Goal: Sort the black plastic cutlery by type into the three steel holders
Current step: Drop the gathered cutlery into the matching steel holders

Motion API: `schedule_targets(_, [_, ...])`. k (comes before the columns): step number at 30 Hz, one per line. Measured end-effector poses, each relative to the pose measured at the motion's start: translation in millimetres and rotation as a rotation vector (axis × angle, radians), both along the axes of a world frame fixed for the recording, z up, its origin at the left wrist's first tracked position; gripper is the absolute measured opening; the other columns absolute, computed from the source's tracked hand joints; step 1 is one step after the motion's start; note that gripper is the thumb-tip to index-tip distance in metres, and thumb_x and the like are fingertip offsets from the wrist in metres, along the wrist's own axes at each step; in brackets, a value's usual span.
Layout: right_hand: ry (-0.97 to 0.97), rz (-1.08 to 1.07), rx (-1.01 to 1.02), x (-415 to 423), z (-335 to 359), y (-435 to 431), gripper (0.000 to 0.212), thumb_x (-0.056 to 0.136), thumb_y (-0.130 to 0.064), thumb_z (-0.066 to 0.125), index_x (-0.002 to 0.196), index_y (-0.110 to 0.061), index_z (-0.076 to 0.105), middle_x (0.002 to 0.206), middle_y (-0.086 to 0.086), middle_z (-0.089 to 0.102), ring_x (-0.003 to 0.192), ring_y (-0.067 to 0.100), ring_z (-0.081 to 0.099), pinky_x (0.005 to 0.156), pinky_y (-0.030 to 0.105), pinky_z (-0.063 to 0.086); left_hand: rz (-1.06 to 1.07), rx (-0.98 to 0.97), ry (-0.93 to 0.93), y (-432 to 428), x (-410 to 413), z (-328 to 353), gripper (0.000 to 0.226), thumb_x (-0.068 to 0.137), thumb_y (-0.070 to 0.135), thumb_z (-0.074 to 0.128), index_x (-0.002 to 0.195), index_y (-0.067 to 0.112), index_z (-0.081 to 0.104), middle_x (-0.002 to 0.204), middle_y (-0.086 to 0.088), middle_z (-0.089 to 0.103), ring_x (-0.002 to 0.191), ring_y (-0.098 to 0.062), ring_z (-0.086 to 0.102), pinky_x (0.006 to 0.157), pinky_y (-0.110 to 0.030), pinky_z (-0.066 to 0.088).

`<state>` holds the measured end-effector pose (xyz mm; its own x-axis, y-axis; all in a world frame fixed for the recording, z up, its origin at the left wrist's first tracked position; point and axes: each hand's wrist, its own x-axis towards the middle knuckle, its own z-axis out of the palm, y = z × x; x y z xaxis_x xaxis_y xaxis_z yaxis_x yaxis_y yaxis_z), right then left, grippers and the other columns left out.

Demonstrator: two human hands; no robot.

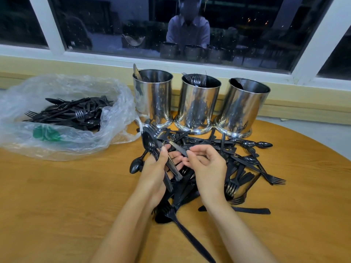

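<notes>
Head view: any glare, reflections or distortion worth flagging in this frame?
Head view: the wide-angle lens bends and tilts the window frame. Head view: the dark window glass mirrors the person and the three steel holders. Head view: those holders show bright streaks and reflect the cutlery pile. Head view: the black pieces blend together in the dim light.

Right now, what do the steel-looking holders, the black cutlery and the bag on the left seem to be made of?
The holders: polished metal, likely stainless steel, with mirror-like reflections on the walls.
The cutlery: black plastic by the look, thin, with glossy highlights on the spoon bowls.
The bag: thin clear plastic film, crinkled, and its contents show through.
</notes>
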<state>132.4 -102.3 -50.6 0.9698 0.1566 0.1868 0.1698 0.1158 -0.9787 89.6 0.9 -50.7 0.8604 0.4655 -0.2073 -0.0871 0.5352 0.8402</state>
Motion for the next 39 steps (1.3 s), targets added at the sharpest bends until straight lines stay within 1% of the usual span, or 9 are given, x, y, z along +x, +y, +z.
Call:
schedule_targets(6, [-0.023, 0.084, -0.102, -6, -6, 5, 0.011, 0.085, -0.004, 0.071, 0.085, -0.014, 0.068, 0.079, -0.001, 0.072, 0.071, 0.016, 0.069, 0.063, 0.025, 0.057, 0.01, 0.067, 0.039, -1, 1, -1, 0.025, 0.104, 0.025, 0.041, 0.118, 0.015, 0.059, 0.095, -0.003, 0.074, 0.082, -0.013, 0.072, 0.063, -0.026, 0.058])
schedule_targets(9, [-0.161, 0.119, -0.312, -9, -12, 7, 0.013, 0.08, -0.01, 0.076, 0.083, -0.023, 0.072, 0.077, -0.012, 0.07, 0.075, 0.006, 0.063, 0.071, 0.019, 0.052, 0.051, 0.063, 0.042, 4, 1, -1, 0.025, 0.105, 0.021, 0.041, 0.118, 0.011, 0.059, 0.1, -0.007, 0.073, 0.092, -0.023, 0.071, 0.075, -0.037, 0.06])
schedule_targets(11, [-0.219, 0.116, -0.382, -6, -11, 3, 0.013, 0.081, -0.013, 0.075, 0.082, -0.025, 0.072, 0.075, -0.016, 0.068, 0.076, 0.003, 0.06, 0.07, 0.015, 0.047, 0.096, 0.017, 0.017, 9, -1, 0, 0.022, 0.106, 0.018, 0.039, 0.112, 0.009, 0.059, 0.094, -0.008, 0.072, 0.083, -0.02, 0.072, 0.071, -0.035, 0.06])
schedule_targets(15, [-0.279, 0.02, -0.457, 30, 0, -5, 0.008, 0.086, -0.013, 0.07, 0.086, -0.02, 0.071, 0.077, -0.01, 0.066, 0.071, 0.005, 0.055, 0.065, 0.014, 0.046, 0.168, -0.029, 0.005, 21, -1, 3, 0.022, 0.106, 0.016, 0.037, 0.104, 0.009, 0.058, 0.078, -0.005, 0.066, 0.062, -0.014, 0.067, 0.062, -0.027, 0.06])
schedule_targets(20, [-0.342, 0.056, -0.839, 100, 8, 20, 0.014, 0.092, -0.014, 0.063, 0.103, -0.013, 0.073, 0.096, -0.005, 0.07, 0.074, -0.003, 0.054, 0.073, 0.007, 0.041, 0.185, -0.048, 0.017, 25, -2, 2, 0.022, 0.106, 0.017, 0.037, 0.105, 0.01, 0.058, 0.078, -0.004, 0.064, 0.061, -0.014, 0.065, 0.065, -0.029, 0.061])
schedule_targets(24, [-0.394, 0.142, -1.07, 140, 7, 56, 0.023, 0.095, -0.015, 0.06, 0.115, -0.01, 0.069, 0.117, 0.01, 0.068, 0.104, 0.022, 0.063, 0.096, 0.035, 0.05, 0.18, -0.065, 0.012, 26, 0, 1, 0.023, 0.106, 0.017, 0.037, 0.107, 0.009, 0.058, 0.073, -0.003, 0.065, 0.06, -0.014, 0.066, 0.063, -0.028, 0.061])
schedule_targets(31, [-0.555, 0.191, -1.573, 148, 8, 80, 0.023, 0.093, -0.004, 0.059, 0.116, -0.007, 0.064, 0.115, 0.016, 0.062, 0.104, 0.033, 0.06, 0.074, 0.037, 0.048, 0.181, -0.088, 0.005, 26, -1, 1, 0.023, 0.107, 0.017, 0.036, 0.107, 0.008, 0.057, 0.076, -0.005, 0.063, 0.062, -0.014, 0.065, 0.067, -0.028, 0.06])
schedule_targets(36, [-0.696, 0.211, -1.746, 144, 9, 77, 0.02, 0.096, -0.003, 0.051, 0.114, -0.007, 0.057, 0.113, 0.014, 0.059, 0.109, 0.031, 0.052, 0.072, 0.035, 0.037, 0.169, -0.091, 0.008, 24, -2, 2, 0.023, 0.107, 0.016, 0.035, 0.106, 0.008, 0.056, 0.077, -0.006, 0.063, 0.061, -0.014, 0.065, 0.065, -0.028, 0.06])
schedule_targets(39, [-0.637, 0.247, -1.739, 146, 11, 72, 0.011, 0.098, -0.007, 0.047, 0.108, -0.005, 0.052, 0.103, 0.014, 0.057, 0.108, 0.032, 0.052, 0.071, 0.038, 0.038, 0.167, -0.086, 0.017, 21, -2, 4, 0.024, 0.107, 0.017, 0.035, 0.105, 0.008, 0.057, 0.078, -0.006, 0.063, 0.063, -0.015, 0.064, 0.065, -0.028, 0.06])
